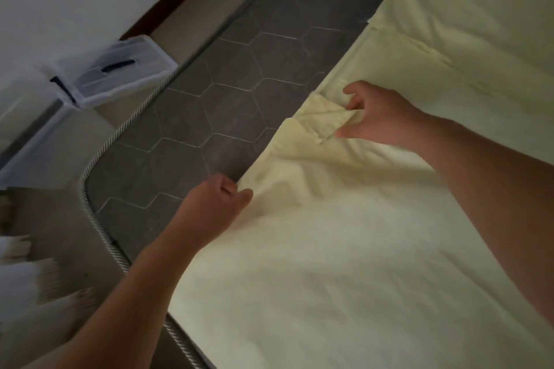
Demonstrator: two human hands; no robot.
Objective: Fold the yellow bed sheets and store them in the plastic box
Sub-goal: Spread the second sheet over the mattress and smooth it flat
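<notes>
Sheet (344,249), pale yellow, lies spread over the mattress (209,99), its edge bunched between two hands. Right hand (380,114) pinches a folded corner of it, thumb and fingers curled round the cloth. Left hand (215,204) is closed like a fist on the edge nearer the person. Grey hexagon-quilted mattress shows bare beside the sheet, rimmed with rope piping. Box (117,72), clear plastic, sits on the floor well apart, beyond the mattress.

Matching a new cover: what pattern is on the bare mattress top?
Dark grey mattress top with stitched hexagons, clearest in the head view.
</notes>
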